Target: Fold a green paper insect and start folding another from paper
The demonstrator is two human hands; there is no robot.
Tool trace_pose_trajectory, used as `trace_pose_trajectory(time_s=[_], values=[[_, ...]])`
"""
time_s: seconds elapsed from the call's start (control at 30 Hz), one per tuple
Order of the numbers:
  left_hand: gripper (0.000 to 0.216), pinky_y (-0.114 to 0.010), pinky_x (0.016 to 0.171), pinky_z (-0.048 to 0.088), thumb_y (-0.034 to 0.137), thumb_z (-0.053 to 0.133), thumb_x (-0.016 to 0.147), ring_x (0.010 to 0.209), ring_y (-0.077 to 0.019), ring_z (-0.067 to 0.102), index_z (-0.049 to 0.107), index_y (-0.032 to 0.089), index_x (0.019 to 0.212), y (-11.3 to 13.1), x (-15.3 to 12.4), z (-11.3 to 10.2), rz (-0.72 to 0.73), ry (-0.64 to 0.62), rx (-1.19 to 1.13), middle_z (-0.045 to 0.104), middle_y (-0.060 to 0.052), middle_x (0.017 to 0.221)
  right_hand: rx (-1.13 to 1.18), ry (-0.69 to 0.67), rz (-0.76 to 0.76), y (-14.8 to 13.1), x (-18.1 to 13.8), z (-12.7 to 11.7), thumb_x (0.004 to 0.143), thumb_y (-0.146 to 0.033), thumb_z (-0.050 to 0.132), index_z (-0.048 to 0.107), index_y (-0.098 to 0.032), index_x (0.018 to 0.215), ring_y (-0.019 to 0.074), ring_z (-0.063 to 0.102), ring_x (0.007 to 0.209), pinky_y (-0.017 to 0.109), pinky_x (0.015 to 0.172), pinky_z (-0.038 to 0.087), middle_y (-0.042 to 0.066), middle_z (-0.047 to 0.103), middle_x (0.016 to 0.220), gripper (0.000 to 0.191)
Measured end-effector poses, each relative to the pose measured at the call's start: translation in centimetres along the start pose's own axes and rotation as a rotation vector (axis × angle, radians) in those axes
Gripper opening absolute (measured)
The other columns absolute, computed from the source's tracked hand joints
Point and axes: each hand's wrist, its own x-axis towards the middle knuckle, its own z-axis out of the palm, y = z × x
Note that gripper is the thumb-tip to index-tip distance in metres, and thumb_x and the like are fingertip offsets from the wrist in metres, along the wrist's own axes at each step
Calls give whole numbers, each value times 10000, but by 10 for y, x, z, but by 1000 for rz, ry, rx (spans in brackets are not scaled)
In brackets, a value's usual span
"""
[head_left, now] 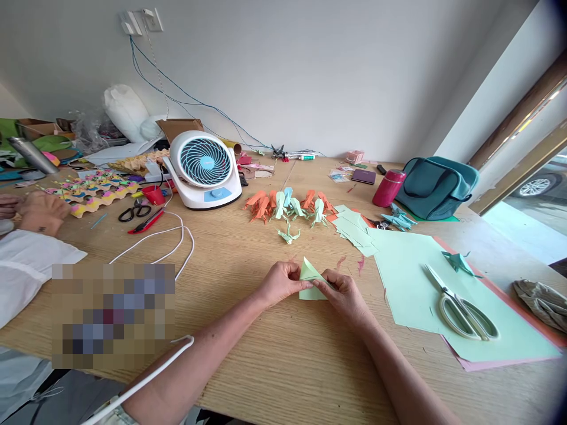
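Between my two hands is a pale green sheet of paper (pixel 312 293), partly folded, with one pointed flap standing up. My left hand (pixel 286 280) pinches its left side between thumb and fingers. On the right side, my right hand (pixel 344 291) grips the paper, thumb on top of the fold. Just beyond lies a small green folded paper figure (pixel 289 236). Farther back stands a cluster of orange, green and blue folded paper figures (pixel 283 205). Several pale green paper pieces (pixel 354 227) lie fanned out to their right.
Large green sheets (pixel 411 265) lie at right, bearing scissors (pixel 465 310) and a blue-green folded figure (pixel 460 263). Behind are a red bottle (pixel 388 188) and a teal bag (pixel 436 188). A white fan (pixel 204 170) and cable (pixel 182 230) are left, near another person's hand (pixel 44 211).
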Motion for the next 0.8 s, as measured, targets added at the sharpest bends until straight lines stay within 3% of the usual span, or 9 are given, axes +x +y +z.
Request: trace_pose_trajectory(time_s=[0.23,0.37,0.8], values=[[478,-205,528,253,469,878,527,544,-62,352,528,143,548,5,-2,0,-49,-28,-167,423,80,533,11,-23,-11,2,-1,-3,868,-610,597,550,-177,650,114,384,588,249,530,292,-26,447,632,487],[444,-211,599,372,460,902,499,596,-82,492,627,125,592,10,-2,-3,-73,-82,-274,579,42,587,7,-26,-13,5,-2,-6,878,-593,591,521,-183,636,118,364,598,257,541,276,-24,419,643,480],[404,-249,689,491,395,925,473,660,-132,640,753,114,706,3,2,-2,-74,-41,-287,750,-40,731,-103,-10,-73,0,-2,-10,901,-562,564,535,-187,642,130,384,604,268,562,298,-19,429,635,457]])
